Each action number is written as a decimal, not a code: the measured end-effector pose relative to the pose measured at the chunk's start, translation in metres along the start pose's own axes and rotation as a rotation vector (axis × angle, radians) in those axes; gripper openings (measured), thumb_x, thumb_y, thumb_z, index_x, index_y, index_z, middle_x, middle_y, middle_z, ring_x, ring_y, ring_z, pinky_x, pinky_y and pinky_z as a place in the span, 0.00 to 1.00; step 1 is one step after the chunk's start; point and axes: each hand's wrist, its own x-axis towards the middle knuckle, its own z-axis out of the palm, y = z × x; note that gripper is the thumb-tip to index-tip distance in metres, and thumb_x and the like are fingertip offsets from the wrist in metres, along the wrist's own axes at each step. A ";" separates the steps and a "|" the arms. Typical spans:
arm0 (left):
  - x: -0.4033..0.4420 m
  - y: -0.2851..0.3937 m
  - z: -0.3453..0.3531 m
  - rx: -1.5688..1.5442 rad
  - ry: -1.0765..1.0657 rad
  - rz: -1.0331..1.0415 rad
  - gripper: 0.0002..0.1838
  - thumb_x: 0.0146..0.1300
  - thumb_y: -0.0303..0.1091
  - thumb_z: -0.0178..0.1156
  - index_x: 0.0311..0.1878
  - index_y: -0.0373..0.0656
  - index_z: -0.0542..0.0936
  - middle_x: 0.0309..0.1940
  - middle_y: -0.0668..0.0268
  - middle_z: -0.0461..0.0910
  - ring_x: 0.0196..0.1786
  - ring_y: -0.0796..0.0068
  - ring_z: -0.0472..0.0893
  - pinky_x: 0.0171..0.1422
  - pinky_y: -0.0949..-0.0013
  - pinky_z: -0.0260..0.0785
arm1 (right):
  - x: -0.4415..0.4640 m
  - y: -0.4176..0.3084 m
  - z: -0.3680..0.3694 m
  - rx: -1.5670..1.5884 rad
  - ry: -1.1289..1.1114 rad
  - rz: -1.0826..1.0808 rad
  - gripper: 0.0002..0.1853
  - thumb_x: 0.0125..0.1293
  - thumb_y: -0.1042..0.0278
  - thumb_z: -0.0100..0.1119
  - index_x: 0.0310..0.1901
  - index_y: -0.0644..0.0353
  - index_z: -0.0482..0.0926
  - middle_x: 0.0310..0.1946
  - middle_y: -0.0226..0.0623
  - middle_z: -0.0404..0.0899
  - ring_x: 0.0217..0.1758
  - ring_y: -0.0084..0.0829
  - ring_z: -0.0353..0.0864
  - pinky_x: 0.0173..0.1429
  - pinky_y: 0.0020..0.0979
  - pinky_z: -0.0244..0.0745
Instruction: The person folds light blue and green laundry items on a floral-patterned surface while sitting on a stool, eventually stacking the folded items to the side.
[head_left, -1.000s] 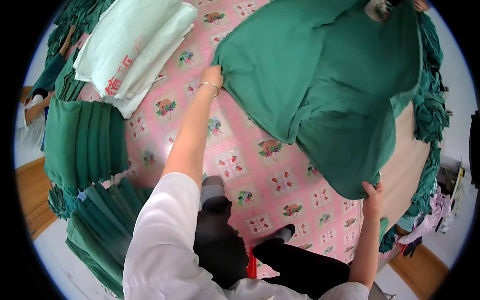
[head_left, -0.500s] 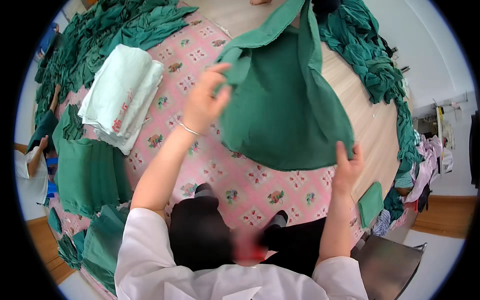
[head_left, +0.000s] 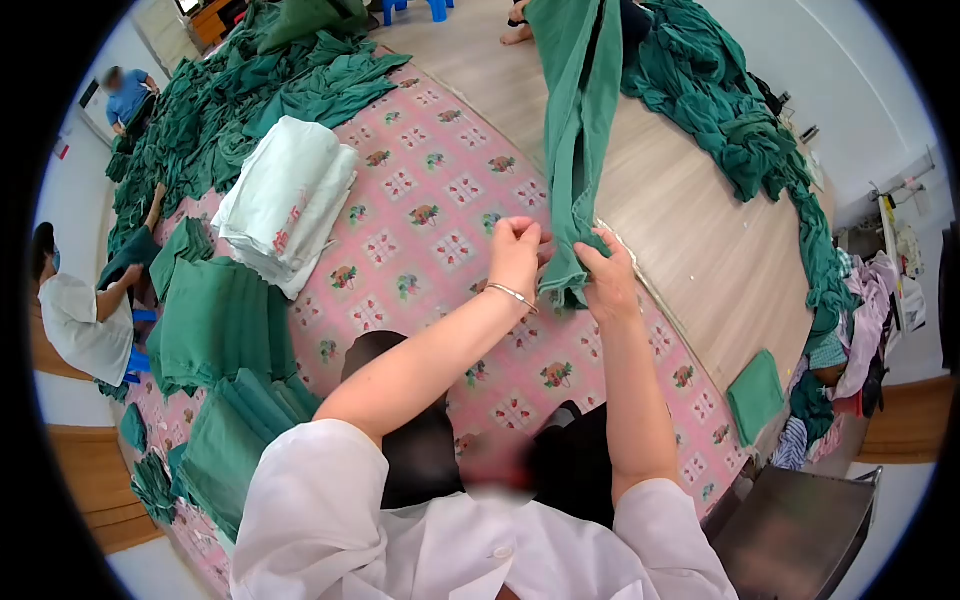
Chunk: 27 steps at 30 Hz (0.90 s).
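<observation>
Fingertips [head_left: 510, 229] of our left hand [head_left: 513, 264] curl near the cloth, forearm slanting up rightward; whether they are closed on anything, we cannot tell. Between our hands, green cloth [head_left: 580, 140], narrowly folded, points its near end toward us, long axis stretching straight away. Our right hand [head_left: 613, 283] pinches near that end.

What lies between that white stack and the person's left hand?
Only the pink patterned sheet lies between the white stack and the left hand, in the head view.
</observation>
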 end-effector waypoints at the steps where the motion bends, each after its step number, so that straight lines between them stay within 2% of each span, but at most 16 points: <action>1: 0.003 -0.003 -0.003 0.002 0.005 0.003 0.10 0.66 0.37 0.45 0.42 0.43 0.72 0.41 0.64 0.73 0.35 0.77 0.75 0.32 0.72 0.70 | 0.002 0.001 -0.002 0.003 -0.004 0.003 0.11 0.56 0.82 0.55 0.41 0.63 0.70 0.33 0.32 0.75 0.33 0.22 0.75 0.37 0.23 0.72; 4: -0.009 0.004 -0.006 0.065 -0.098 -0.310 0.09 0.62 0.35 0.53 0.43 0.43 0.75 0.31 0.66 0.77 0.29 0.77 0.76 0.33 0.71 0.72 | 0.006 0.002 -0.001 0.062 0.044 -0.049 0.09 0.55 0.82 0.55 0.39 0.62 0.71 0.32 0.31 0.76 0.33 0.21 0.75 0.38 0.24 0.72; 8: -0.004 0.000 -0.007 0.077 -0.305 -0.165 0.09 0.62 0.34 0.54 0.42 0.40 0.75 0.31 0.68 0.78 0.29 0.78 0.77 0.32 0.74 0.71 | 0.005 -0.005 -0.012 -0.074 -0.012 -0.129 0.08 0.55 0.82 0.55 0.37 0.62 0.72 0.31 0.30 0.76 0.33 0.20 0.74 0.37 0.22 0.70; 10: 0.002 0.007 -0.001 0.114 -0.207 0.075 0.08 0.61 0.32 0.55 0.40 0.40 0.76 0.32 0.67 0.78 0.30 0.80 0.77 0.30 0.76 0.69 | 0.009 -0.005 -0.024 -0.323 0.066 -0.163 0.06 0.56 0.81 0.55 0.36 0.63 0.73 0.30 0.30 0.76 0.32 0.18 0.74 0.35 0.20 0.69; 11: 0.006 0.013 -0.002 0.116 -0.212 0.073 0.08 0.61 0.32 0.55 0.40 0.40 0.76 0.32 0.67 0.78 0.30 0.80 0.77 0.30 0.76 0.69 | 0.011 -0.008 -0.031 -0.322 0.071 -0.165 0.06 0.56 0.81 0.55 0.36 0.63 0.73 0.30 0.30 0.76 0.32 0.18 0.74 0.35 0.20 0.69; 13: 0.002 0.043 -0.004 0.314 -0.146 0.494 0.04 0.58 0.28 0.56 0.32 0.37 0.77 0.27 0.66 0.78 0.27 0.79 0.75 0.33 0.73 0.68 | 0.013 -0.019 -0.040 -0.227 0.137 -0.253 0.05 0.57 0.79 0.54 0.36 0.64 0.73 0.31 0.31 0.77 0.31 0.18 0.74 0.34 0.19 0.68; 14: 0.005 0.048 -0.006 0.311 -0.148 0.497 0.04 0.58 0.28 0.56 0.32 0.37 0.77 0.27 0.66 0.78 0.27 0.79 0.75 0.33 0.73 0.68 | 0.011 -0.026 -0.044 -0.209 0.104 -0.299 0.10 0.59 0.80 0.51 0.43 0.65 0.69 0.34 0.33 0.77 0.31 0.19 0.74 0.33 0.21 0.69; 16: 0.007 0.057 -0.009 0.585 -0.048 0.980 0.04 0.55 0.26 0.58 0.31 0.35 0.76 0.26 0.63 0.77 0.27 0.74 0.76 0.33 0.71 0.67 | -0.002 -0.038 -0.031 -0.178 0.056 -0.262 0.14 0.59 0.81 0.48 0.47 0.65 0.66 0.37 0.34 0.76 0.32 0.19 0.74 0.34 0.21 0.70; 18: -0.001 0.051 -0.005 0.652 -0.062 1.084 0.04 0.54 0.25 0.58 0.32 0.34 0.76 0.25 0.61 0.76 0.27 0.70 0.76 0.33 0.70 0.67 | -0.018 -0.047 -0.007 -0.132 -0.019 -0.187 0.27 0.58 0.86 0.42 0.60 0.63 0.54 0.42 0.37 0.74 0.35 0.20 0.74 0.33 0.23 0.71; 19: -0.005 0.045 -0.001 0.725 -0.084 1.182 0.05 0.52 0.25 0.58 0.32 0.34 0.76 0.25 0.59 0.75 0.27 0.66 0.76 0.33 0.70 0.67 | -0.021 -0.046 0.000 -0.136 -0.022 -0.183 0.27 0.58 0.86 0.42 0.60 0.63 0.54 0.42 0.37 0.74 0.35 0.20 0.74 0.33 0.23 0.71; 21: -0.011 0.038 0.007 0.690 -0.129 1.164 0.05 0.51 0.22 0.59 0.32 0.35 0.76 0.24 0.61 0.74 0.27 0.72 0.74 0.32 0.74 0.65 | -0.025 -0.042 0.009 -0.341 -0.094 -0.356 0.32 0.57 0.85 0.41 0.64 0.60 0.48 0.43 0.37 0.73 0.35 0.20 0.73 0.32 0.22 0.70; 22: -0.013 0.038 0.010 0.689 -0.139 1.164 0.05 0.51 0.23 0.58 0.32 0.35 0.76 0.25 0.60 0.74 0.27 0.65 0.74 0.31 0.71 0.65 | -0.028 -0.042 0.018 -0.346 -0.065 -0.417 0.28 0.57 0.84 0.42 0.62 0.61 0.58 0.39 0.37 0.74 0.32 0.19 0.72 0.31 0.22 0.69; 23: -0.014 0.038 0.013 0.688 -0.149 1.165 0.05 0.51 0.24 0.57 0.32 0.35 0.76 0.26 0.58 0.74 0.27 0.59 0.74 0.31 0.67 0.66 | -0.026 -0.040 0.014 -0.350 -0.065 -0.419 0.28 0.57 0.84 0.42 0.62 0.61 0.58 0.39 0.37 0.74 0.32 0.19 0.72 0.31 0.22 0.69; 25: -0.017 0.038 0.017 0.704 -0.145 1.263 0.05 0.49 0.23 0.57 0.32 0.37 0.76 0.25 0.59 0.73 0.28 0.59 0.74 0.31 0.65 0.66 | -0.025 -0.041 0.016 -0.505 -0.087 -0.270 0.18 0.58 0.82 0.42 0.50 0.66 0.72 0.31 0.34 0.74 0.27 0.17 0.70 0.31 0.21 0.69; 26: -0.020 0.036 0.019 0.777 -0.173 1.346 0.06 0.47 0.23 0.58 0.31 0.38 0.76 0.25 0.60 0.72 0.29 0.60 0.74 0.32 0.64 0.66 | -0.027 -0.038 0.020 -0.372 0.026 -0.274 0.10 0.60 0.78 0.43 0.34 0.68 0.78 0.23 0.29 0.71 0.24 0.16 0.67 0.29 0.20 0.66; 27: -0.022 0.033 0.021 0.850 -0.200 1.428 0.06 0.46 0.23 0.58 0.31 0.39 0.76 0.25 0.60 0.72 0.30 0.60 0.74 0.32 0.63 0.67 | -0.023 -0.038 0.013 -0.378 0.027 -0.273 0.10 0.60 0.78 0.43 0.34 0.68 0.78 0.23 0.29 0.71 0.24 0.16 0.67 0.29 0.20 0.66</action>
